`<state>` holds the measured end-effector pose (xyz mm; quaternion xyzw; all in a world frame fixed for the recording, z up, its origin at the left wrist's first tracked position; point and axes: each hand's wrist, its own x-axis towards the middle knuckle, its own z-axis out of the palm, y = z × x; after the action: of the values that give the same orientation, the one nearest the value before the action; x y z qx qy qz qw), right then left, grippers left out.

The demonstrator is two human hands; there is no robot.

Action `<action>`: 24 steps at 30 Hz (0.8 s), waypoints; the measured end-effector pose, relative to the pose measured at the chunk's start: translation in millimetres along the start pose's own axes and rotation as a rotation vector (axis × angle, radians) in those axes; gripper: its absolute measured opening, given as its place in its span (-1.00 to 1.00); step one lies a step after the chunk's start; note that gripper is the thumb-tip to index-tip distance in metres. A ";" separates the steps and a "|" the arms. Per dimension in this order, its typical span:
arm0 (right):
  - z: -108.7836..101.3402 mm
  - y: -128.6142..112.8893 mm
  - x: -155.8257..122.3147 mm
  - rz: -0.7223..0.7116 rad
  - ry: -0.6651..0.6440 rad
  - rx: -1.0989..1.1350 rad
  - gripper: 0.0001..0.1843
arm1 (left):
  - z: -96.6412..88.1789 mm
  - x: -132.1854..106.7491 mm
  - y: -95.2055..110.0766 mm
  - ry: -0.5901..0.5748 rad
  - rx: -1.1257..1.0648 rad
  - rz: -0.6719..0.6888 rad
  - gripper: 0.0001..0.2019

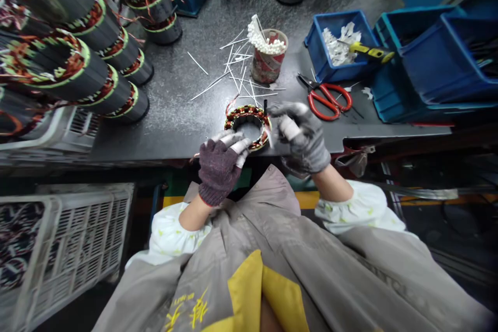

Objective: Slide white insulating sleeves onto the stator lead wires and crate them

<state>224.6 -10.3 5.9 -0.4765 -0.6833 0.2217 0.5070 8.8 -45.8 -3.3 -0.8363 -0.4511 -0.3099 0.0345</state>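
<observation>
A motor stator (249, 110) with copper windings and a pale green rim lies at the front edge of the dark bench. My left hand (221, 166), in a dark purple glove with white tape on the fingertips, grips its near left rim. Just right of the ring is my right hand (301, 137), in a grey glove with a taped finger. Its fingers are curled in and slightly blurred; what they pinch, if anything, I cannot make out. A short black tube (265, 107) sticks up at the stator's right side, close to those fingers.
Behind the stator, a cup of white sticks (269, 65) stands near loose white ties (233, 70). Red-handled scissors (324, 101) lie right, before a blue bin (330, 65) with a yellow cutter (369, 53). Stacked stators (105, 83) stand left, above a white crate (89, 233).
</observation>
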 end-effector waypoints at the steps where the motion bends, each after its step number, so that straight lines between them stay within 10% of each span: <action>1: 0.1 -1.3 -9.8 -0.020 0.026 -0.021 -0.64 | -1.5 -1.1 0.1 0.009 0.025 -0.025 -0.76; 5: 13.9 -2.4 -31.3 -0.011 -0.110 -0.068 -0.72 | -11.7 7.5 -6.5 -0.140 0.115 -0.028 -0.75; 10: 18.2 23.3 5.7 -0.062 -0.341 0.056 -0.77 | -26.7 41.8 -29.1 -0.338 0.121 0.216 -0.73; 18: 29.4 52.2 73.6 -0.049 -0.782 0.504 -0.78 | -14.3 50.7 -61.5 -0.261 -0.142 0.525 -0.80; 24: 14.2 64.6 80.9 -0.110 -0.674 0.365 -0.66 | -18.1 28.7 -63.0 -0.145 0.020 0.319 -0.80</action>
<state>236.6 92.0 -11.4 -0.2414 -0.7853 0.4563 0.3417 -37.4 6.4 13.1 -0.9170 -0.3170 -0.2347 0.0592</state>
